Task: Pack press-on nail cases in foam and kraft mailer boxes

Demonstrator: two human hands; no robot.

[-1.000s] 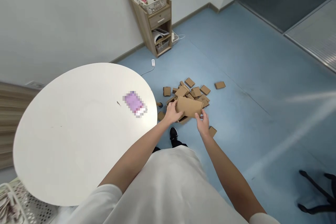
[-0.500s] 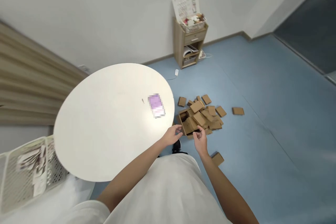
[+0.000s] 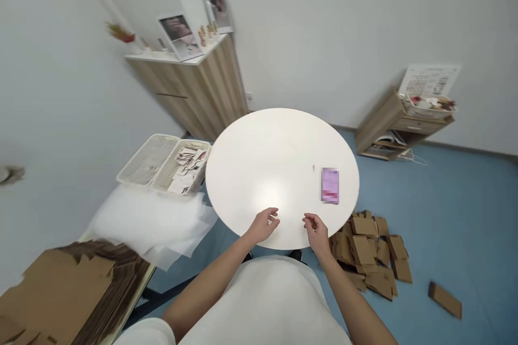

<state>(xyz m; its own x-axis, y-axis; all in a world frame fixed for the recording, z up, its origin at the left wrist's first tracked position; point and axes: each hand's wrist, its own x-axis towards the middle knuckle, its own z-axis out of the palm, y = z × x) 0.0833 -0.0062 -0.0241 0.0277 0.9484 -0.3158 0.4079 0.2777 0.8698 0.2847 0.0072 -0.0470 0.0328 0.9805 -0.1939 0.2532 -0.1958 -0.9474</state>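
Note:
My left hand hovers over the near edge of the white round table, thumb and fingers apart, holding nothing. To its right, my right hand is also above the table's near edge. Its fingers are loosely curled with a gap to the thumb, and nothing shows in them. Beyond the right hand lies a flat purple rectangular thing, its surface blurred into blocks. A tiny dark object rests on the tabletop near it.
Small brown cardboard boxes are heaped on the floor at right, with another box apart. At left are white plastic baskets, white sheets and stacked flat cardboard. Behind stand a wooden cabinet and a small shelf unit.
My view has swung left, bringing the cabinet and stacked cardboard into sight. Both hands have gone from near the box heap to over the table's near edge, still without anything in them.

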